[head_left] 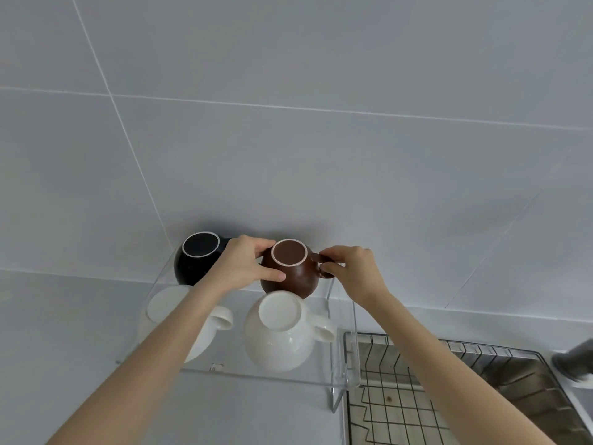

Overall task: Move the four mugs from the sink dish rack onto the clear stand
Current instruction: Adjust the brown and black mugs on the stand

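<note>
Brown glazed mug [290, 271], upside down, pale-ringed base up; both hands grip it, right pinching its handle.

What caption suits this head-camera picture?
Both hands settle an upturned brown mug beside black and white mugs on the clear stand.

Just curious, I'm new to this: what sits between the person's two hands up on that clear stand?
In the head view, an upside-down brown mug sits between the left hand and the right hand, both gripping it.
</note>
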Motion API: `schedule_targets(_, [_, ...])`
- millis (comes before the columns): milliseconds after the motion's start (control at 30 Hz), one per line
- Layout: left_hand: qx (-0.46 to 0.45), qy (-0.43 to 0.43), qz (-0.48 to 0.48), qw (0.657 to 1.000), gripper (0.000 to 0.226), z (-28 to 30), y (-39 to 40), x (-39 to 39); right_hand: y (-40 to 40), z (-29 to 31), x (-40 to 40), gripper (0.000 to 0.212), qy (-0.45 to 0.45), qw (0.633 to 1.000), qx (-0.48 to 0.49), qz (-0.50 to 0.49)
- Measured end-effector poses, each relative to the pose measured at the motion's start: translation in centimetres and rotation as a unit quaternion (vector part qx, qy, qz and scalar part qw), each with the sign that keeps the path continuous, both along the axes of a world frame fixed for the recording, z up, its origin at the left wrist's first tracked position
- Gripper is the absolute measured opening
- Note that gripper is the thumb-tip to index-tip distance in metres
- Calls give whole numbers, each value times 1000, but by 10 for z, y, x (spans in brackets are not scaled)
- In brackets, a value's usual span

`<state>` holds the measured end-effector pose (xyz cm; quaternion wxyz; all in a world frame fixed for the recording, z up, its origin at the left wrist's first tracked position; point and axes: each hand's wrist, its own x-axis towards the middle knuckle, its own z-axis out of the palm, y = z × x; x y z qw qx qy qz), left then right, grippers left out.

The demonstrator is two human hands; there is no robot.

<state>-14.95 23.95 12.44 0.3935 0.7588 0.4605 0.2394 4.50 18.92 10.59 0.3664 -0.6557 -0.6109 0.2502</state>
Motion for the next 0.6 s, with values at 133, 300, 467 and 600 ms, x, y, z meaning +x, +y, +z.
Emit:
schedule_targets(133, [-9,-1,-10,1000,56,2,3,-1,-4,-2,-4,11,14,1000,12,-24])
schedule_targets(300, [-9,-3,-11,1000,57,0,3,-2,-7,-4,-7,10,30,998,19,-42])
schedule_targets(467, [-15,-23,0,1000,60,-6,2,-3,-8,-6,-6,10,29,998,18,-46])
schedule_targets(600, [-13,-41,-1,999,62,-8,-4,-3,-8,-2,-2,14,14,999,-20,-28])
